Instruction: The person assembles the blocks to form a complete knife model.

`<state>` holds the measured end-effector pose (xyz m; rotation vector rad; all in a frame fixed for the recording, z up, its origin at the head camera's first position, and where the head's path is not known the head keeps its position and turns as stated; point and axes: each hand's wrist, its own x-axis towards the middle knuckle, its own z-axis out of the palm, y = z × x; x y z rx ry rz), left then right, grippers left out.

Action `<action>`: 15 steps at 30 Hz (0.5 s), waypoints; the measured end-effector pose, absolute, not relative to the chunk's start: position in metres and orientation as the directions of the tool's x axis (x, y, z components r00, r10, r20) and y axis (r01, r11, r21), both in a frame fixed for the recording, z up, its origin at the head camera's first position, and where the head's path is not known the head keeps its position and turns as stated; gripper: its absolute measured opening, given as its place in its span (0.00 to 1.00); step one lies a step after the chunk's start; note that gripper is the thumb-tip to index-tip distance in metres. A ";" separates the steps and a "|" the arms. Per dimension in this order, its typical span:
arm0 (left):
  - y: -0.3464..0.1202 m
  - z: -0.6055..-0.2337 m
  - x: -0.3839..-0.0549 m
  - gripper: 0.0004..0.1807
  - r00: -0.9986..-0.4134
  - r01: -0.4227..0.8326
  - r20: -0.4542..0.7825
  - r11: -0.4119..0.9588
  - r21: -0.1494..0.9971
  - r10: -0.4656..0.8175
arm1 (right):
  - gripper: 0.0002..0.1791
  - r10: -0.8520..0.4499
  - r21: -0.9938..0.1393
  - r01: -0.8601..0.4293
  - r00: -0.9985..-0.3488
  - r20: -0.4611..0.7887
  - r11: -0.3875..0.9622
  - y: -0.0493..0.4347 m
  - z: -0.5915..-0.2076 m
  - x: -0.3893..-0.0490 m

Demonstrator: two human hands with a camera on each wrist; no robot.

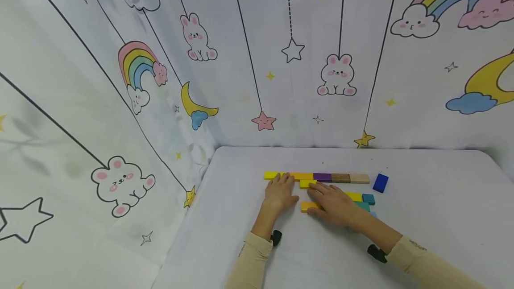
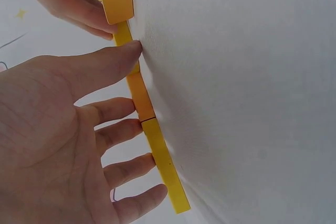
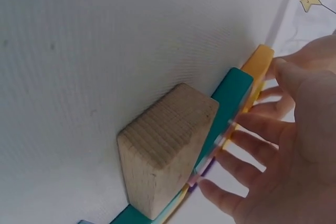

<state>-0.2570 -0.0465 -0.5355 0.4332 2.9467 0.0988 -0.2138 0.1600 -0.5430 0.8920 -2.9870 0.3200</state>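
Observation:
My left hand (image 1: 279, 191) rests its fingertips along a yellow block (image 2: 167, 166) and an orange block (image 2: 140, 97) at the left end of the back row. Its fingers are spread and nearly straight, thumb apart. In the head view, the right hand (image 1: 331, 202) reaches over the front blocks. A fingertip touches the right end of a short yellow block (image 1: 307, 184) just before the row. The right thumb lies beside another orange block (image 1: 308, 206). In the right wrist view that hand's fingers extend loosely along a teal block (image 3: 228, 106); some contacts are blurred.
The back row continues right with purple (image 1: 322, 178), dark brown (image 1: 340, 178) and tan (image 1: 359, 179) blocks. A dark blue block (image 1: 380, 183) lies at the right. Near the right wrist are yellow (image 1: 354, 196) and blue (image 1: 368, 199) blocks. A wooden block (image 3: 168, 135) stands near the right wrist camera.

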 end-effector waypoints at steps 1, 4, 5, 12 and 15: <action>-0.047 -0.535 -0.257 0.40 -0.945 0.279 -0.151 0.956 0.088 0.290 | 0.37 -0.543 -0.203 -0.543 -0.838 0.062 0.815 0.160 -0.542 -0.214; -0.047 -0.533 -0.256 0.40 -0.946 0.282 -0.142 0.956 0.087 0.292 | 0.37 -0.544 -0.236 -0.541 -0.837 0.061 0.807 0.161 -0.541 -0.213; -0.047 -0.532 -0.255 0.39 -0.946 0.283 -0.138 0.955 0.086 0.293 | 0.37 -0.547 -0.237 -0.546 -0.834 0.068 0.804 0.162 -0.541 -0.213; -0.046 -0.529 -0.251 0.39 -0.948 0.284 -0.123 0.954 0.091 0.294 | 0.40 -0.522 -0.222 -0.523 -0.850 0.067 0.823 0.169 -0.544 -0.209; -0.046 -0.530 -0.251 0.39 -0.949 0.279 -0.124 0.956 0.087 0.289 | 0.41 -0.512 -0.237 -0.513 -0.856 0.072 0.825 0.171 -0.543 -0.205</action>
